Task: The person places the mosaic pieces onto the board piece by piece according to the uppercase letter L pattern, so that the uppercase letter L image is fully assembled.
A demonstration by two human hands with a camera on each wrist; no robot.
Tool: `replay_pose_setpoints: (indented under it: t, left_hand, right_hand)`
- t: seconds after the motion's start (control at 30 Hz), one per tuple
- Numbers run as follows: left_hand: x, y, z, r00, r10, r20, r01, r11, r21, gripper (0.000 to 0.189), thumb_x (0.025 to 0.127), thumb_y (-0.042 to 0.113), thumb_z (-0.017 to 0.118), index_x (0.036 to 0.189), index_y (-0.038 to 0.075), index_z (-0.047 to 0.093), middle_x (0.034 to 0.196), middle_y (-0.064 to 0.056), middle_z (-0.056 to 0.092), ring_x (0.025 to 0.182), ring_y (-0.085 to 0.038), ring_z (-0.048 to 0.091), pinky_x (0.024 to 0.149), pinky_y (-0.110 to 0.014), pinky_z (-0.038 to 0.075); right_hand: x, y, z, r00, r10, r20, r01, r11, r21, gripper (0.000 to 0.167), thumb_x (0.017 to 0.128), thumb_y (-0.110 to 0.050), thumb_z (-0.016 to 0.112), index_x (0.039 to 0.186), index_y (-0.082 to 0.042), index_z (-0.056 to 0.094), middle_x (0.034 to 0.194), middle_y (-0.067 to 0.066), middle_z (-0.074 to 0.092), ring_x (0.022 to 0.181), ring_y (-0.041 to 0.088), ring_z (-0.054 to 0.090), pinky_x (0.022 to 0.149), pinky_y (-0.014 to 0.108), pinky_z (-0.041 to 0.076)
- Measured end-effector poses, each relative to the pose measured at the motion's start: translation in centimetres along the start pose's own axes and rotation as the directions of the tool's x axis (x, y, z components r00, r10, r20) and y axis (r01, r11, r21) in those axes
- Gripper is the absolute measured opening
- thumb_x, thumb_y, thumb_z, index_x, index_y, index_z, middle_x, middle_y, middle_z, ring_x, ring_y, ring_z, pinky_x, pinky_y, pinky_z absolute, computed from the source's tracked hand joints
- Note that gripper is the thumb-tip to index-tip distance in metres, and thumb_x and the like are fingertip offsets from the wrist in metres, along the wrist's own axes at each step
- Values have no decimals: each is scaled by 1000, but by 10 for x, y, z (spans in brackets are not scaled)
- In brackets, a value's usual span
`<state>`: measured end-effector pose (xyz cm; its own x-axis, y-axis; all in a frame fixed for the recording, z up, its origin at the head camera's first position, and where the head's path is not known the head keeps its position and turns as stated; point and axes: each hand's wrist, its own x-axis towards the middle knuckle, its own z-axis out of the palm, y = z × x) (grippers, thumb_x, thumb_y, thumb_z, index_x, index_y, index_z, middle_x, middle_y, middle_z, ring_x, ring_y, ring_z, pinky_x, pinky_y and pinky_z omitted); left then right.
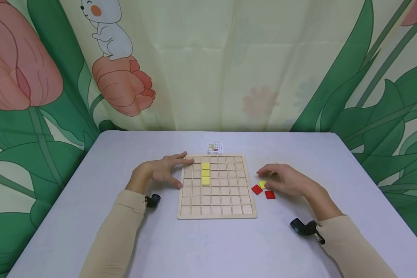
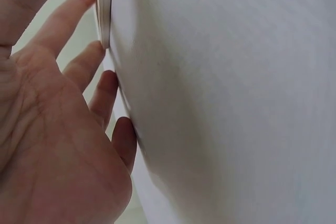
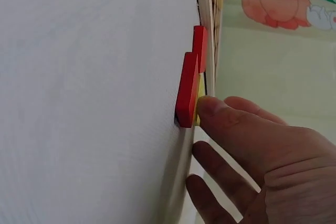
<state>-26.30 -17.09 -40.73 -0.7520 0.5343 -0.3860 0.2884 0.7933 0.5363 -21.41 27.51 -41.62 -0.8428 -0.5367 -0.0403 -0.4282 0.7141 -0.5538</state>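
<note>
A square wooden grid board (image 1: 217, 218) lies on the table, with three yellow tiles (image 1: 205, 173) in one column left of its middle. My left hand (image 1: 165, 168) rests at the board's upper left edge, fingers spread, thumb against the side. Just right of the board, my right hand (image 1: 286, 179) reaches over a loose yellow tile (image 1: 262, 184), thumb right at it and forefinger stretched beyond. Two red tiles (image 1: 270, 195) lie beside it. In the right wrist view, a red tile (image 3: 187, 90) partly hides the yellow one by the thumb.
Behind the board's far edge lies a small printed pattern card (image 1: 215, 148) with a grid and coloured squares. A white cloth covers the table (image 1: 215, 247). A curtain (image 1: 208, 69) with printed flowers hangs behind it.
</note>
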Motion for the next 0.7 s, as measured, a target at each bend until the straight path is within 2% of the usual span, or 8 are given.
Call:
replay_pose_setpoints:
  t: [0.3,0.7]
  left_hand:
    - [-1,-1,0,1000,-11,0,11,1000,11,100,78,41,90,160,41,33,174,6,3,158,-36,3,118,-70,18]
    - [0,0,1,1000,-23,4,23,1000,-19,99,78,41,90,160,42,34,174,9,2,159,-32,1,119,-69,17]
  right_hand:
    - [-4,6,-1,1000,-1,27,2,1000,-3,39,89,-7,78,125,-17,70,122,-5,72,120,25,63,104,52,49]
    - [-3,4,1,999,-16,-29,15,999,-30,36,90,-14,79,125,-17,70,113,-7,72,112,22,64,101,51,50]
